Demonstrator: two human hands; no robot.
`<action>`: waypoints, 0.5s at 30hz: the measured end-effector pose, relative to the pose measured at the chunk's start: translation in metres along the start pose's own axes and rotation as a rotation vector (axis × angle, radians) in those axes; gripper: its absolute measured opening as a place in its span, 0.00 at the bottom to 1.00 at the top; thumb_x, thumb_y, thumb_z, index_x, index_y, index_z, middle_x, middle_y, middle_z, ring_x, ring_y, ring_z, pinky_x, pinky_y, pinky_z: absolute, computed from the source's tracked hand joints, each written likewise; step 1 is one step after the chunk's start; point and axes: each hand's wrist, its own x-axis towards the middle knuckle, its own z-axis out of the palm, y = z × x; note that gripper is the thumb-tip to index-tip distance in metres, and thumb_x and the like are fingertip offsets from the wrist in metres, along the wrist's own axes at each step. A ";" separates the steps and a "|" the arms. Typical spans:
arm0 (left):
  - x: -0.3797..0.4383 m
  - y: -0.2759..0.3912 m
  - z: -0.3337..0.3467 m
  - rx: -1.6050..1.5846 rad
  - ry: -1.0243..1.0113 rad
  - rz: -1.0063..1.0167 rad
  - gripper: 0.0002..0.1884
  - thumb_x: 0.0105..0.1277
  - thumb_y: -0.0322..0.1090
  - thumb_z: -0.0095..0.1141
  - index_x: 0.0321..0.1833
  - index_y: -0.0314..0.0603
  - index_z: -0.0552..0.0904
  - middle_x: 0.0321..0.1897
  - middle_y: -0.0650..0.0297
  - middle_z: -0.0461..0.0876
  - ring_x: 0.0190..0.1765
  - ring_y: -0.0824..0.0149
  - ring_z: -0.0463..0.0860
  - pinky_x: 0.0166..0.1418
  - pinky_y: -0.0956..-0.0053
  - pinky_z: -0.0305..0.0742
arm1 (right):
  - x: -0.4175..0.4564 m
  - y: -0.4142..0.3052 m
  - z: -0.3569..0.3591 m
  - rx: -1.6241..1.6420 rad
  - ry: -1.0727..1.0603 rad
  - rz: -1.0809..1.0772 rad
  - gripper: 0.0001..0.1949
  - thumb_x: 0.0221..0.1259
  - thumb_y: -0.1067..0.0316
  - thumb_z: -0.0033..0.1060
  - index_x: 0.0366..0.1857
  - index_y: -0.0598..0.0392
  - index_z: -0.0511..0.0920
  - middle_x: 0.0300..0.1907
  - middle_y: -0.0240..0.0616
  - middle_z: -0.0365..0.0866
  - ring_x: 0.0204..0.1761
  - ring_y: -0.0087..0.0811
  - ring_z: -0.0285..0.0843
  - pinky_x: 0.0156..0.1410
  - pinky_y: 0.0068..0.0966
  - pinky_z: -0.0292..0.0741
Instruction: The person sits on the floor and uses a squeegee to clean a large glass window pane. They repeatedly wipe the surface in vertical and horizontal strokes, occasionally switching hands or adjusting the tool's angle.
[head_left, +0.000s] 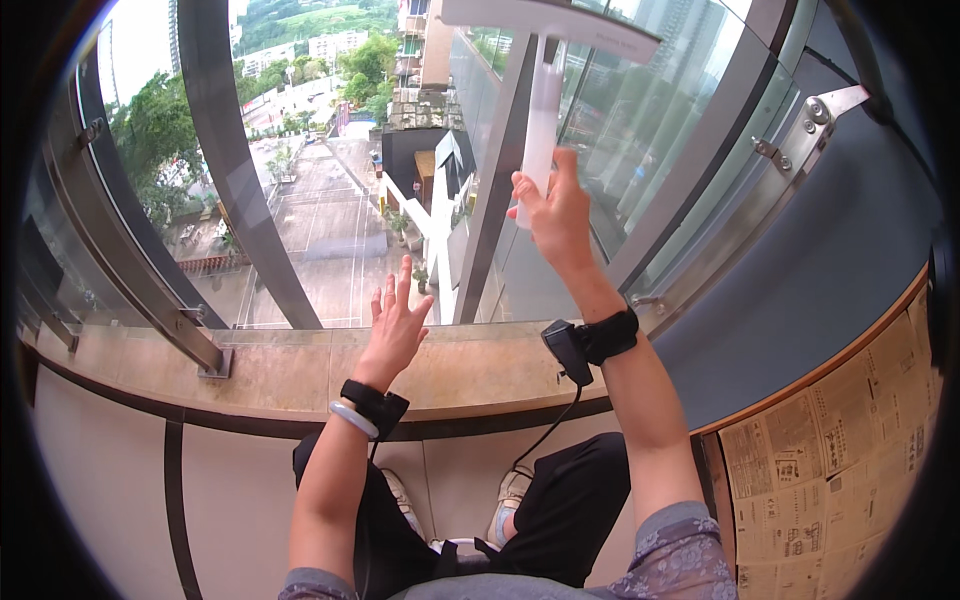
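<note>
My right hand is closed around the translucent white handle of a window squeegee. The wide white head of the squeegee is at the top of the view, in front of the glass pane; whether its blade touches the glass I cannot tell. My left hand holds nothing. Its fingers are spread and point towards the glass, above the stone window ledge. A black strap with a small device is on each wrist, and a pale bangle sits on the left one.
Metal posts with glass clamps stand at the left and right. A grey panel curves along the right, beside a surface covered in printed newspaper. A cable runs down from the right wrist device. Light floor tiles lie below.
</note>
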 end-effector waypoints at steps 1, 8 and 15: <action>0.001 0.000 0.001 -0.012 0.025 0.019 0.27 0.56 0.27 0.70 0.60 0.51 0.77 0.81 0.49 0.35 0.78 0.35 0.54 0.75 0.40 0.54 | -0.009 0.027 0.006 -0.029 -0.036 0.044 0.22 0.66 0.67 0.61 0.57 0.58 0.62 0.21 0.43 0.77 0.19 0.41 0.81 0.27 0.35 0.76; 0.006 -0.001 -0.009 0.008 0.120 0.014 0.33 0.56 0.27 0.69 0.67 0.53 0.74 0.81 0.48 0.39 0.77 0.35 0.55 0.75 0.40 0.54 | -0.159 0.204 0.000 -0.439 -0.658 0.616 0.27 0.57 0.57 0.66 0.54 0.64 0.68 0.41 0.63 0.82 0.40 0.59 0.84 0.45 0.46 0.80; 0.007 0.006 -0.021 0.074 0.092 -0.028 0.46 0.59 0.29 0.67 0.79 0.59 0.57 0.80 0.45 0.41 0.76 0.36 0.57 0.76 0.46 0.53 | -0.129 0.145 0.019 -0.448 -0.414 0.121 0.21 0.59 0.56 0.66 0.44 0.60 0.70 0.33 0.59 0.83 0.38 0.61 0.82 0.42 0.49 0.78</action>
